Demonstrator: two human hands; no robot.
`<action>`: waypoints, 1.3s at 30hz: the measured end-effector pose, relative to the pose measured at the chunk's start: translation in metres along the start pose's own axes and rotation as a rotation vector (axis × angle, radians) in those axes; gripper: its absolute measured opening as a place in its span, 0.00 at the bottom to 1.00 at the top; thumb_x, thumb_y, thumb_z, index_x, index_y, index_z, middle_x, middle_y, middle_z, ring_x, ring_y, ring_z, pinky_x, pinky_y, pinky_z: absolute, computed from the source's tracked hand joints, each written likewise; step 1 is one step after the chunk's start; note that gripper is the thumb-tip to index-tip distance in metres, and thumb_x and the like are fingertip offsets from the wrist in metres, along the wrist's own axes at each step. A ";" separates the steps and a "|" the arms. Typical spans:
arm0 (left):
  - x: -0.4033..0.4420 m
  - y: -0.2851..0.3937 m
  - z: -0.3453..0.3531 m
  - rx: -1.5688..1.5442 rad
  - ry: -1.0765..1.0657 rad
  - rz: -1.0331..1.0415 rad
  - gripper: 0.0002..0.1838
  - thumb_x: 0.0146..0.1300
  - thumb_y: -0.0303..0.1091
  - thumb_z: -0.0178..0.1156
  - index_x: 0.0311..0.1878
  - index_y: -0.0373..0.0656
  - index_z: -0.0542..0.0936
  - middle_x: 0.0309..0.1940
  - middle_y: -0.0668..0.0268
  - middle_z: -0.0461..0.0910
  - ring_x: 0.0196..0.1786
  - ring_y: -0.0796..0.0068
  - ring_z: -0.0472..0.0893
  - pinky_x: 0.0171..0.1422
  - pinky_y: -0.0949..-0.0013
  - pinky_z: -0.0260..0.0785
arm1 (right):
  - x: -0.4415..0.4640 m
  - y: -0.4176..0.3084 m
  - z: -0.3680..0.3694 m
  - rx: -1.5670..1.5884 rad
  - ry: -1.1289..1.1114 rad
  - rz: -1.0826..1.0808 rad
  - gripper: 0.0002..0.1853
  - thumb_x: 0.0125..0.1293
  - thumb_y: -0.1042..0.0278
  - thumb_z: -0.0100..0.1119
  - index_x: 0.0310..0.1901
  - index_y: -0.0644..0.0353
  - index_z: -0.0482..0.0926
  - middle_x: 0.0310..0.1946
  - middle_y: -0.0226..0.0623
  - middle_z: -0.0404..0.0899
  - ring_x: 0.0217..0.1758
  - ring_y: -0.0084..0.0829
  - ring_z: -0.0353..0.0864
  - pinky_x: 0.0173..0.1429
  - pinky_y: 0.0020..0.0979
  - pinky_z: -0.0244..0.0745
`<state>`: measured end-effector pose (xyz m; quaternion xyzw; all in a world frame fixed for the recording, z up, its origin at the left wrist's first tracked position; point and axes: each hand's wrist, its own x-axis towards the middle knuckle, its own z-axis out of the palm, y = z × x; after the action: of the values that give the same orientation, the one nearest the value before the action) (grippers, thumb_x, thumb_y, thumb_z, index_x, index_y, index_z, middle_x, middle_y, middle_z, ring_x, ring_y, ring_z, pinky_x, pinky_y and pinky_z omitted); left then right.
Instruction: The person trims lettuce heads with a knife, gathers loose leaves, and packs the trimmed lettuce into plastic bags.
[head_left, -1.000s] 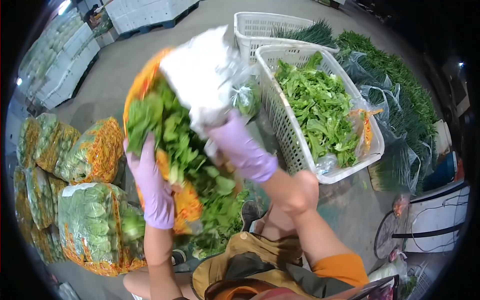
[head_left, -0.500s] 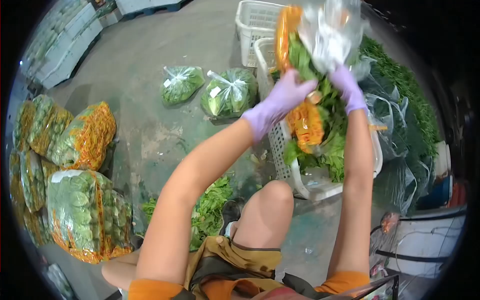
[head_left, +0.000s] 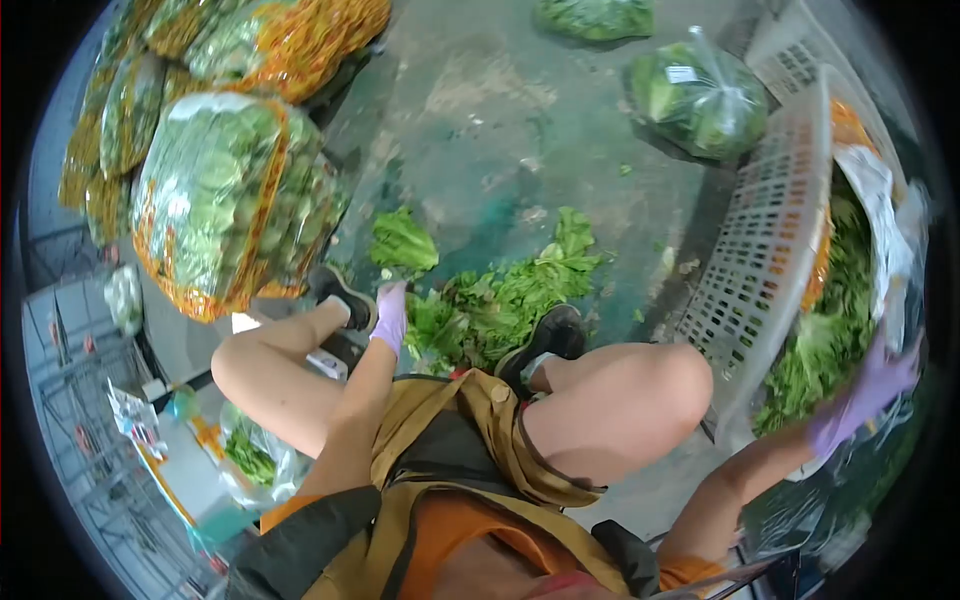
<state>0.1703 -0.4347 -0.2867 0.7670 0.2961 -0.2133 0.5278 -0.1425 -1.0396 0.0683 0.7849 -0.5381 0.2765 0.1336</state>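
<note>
My left hand point(head_left: 390, 318), in a pale purple glove, reaches down between my knees. Its fingers are drawn together at the stem end of a small head of green lettuce point(head_left: 403, 240) low over the floor. Beside it spreads a heap of loose lettuce leaves point(head_left: 510, 310), some of them brownish. My right hand point(head_left: 865, 390), gloved alike, is at the right with its fingers spread, by the clear plastic bag point(head_left: 880, 215) on the white crate point(head_left: 765, 250). Leafy greens point(head_left: 820, 355) and orange-printed wrapping fill that crate.
Two bagged bundles of greens, one knotted point(head_left: 695, 95) and another point(head_left: 595, 18), lie on the floor ahead. Large orange-printed packs of vegetables point(head_left: 235, 200) are stacked at left. A second white crate point(head_left: 790, 50) stands behind the first. My shoes point(head_left: 545, 345) flank the leaf heap.
My view has turned down and left. My left hand has left the crate and dropped to the floor lettuce. My right hand has let go of the plastic-wrapped bundle, which now lies in the crate.
</note>
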 end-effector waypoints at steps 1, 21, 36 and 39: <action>0.002 -0.029 -0.016 -0.010 0.026 -0.026 0.20 0.50 0.40 0.62 0.42 0.36 0.73 0.33 0.59 0.75 0.35 0.69 0.73 0.40 0.67 0.67 | -0.022 -0.050 -0.015 0.274 -0.036 0.075 0.22 0.57 0.64 0.56 0.52 0.65 0.71 0.43 0.44 0.76 0.44 0.36 0.73 0.48 0.34 0.70; -0.017 -0.124 -0.011 0.784 0.176 0.097 0.43 0.47 0.59 0.63 0.65 0.51 0.62 0.68 0.45 0.40 0.69 0.45 0.43 0.71 0.51 0.35 | -0.407 -0.271 0.248 0.170 -1.327 -0.485 0.43 0.44 0.81 0.53 0.65 0.34 0.57 0.54 0.62 0.54 0.56 0.62 0.56 0.60 0.47 0.59; -0.085 -0.090 0.110 0.217 0.095 -0.265 0.31 0.59 0.55 0.52 0.59 0.43 0.66 0.59 0.57 0.60 0.59 0.61 0.64 0.64 0.67 0.54 | -0.490 -0.293 0.191 0.984 -2.363 0.125 0.38 0.46 0.86 0.42 0.65 0.64 0.53 0.58 0.39 0.65 0.59 0.30 0.64 0.62 0.28 0.58; -0.102 -0.041 0.109 -0.053 0.060 -0.157 0.28 0.60 0.48 0.54 0.57 0.39 0.67 0.56 0.59 0.62 0.57 0.65 0.65 0.60 0.67 0.57 | -0.444 -0.313 0.173 0.921 -2.450 0.198 0.39 0.48 0.86 0.42 0.67 0.59 0.52 0.57 0.38 0.65 0.57 0.28 0.64 0.59 0.25 0.60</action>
<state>0.0661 -0.5489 -0.2878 0.7332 0.3765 -0.2231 0.5204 0.0766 -0.6641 -0.3013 0.4561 -0.2215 -0.4454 -0.7379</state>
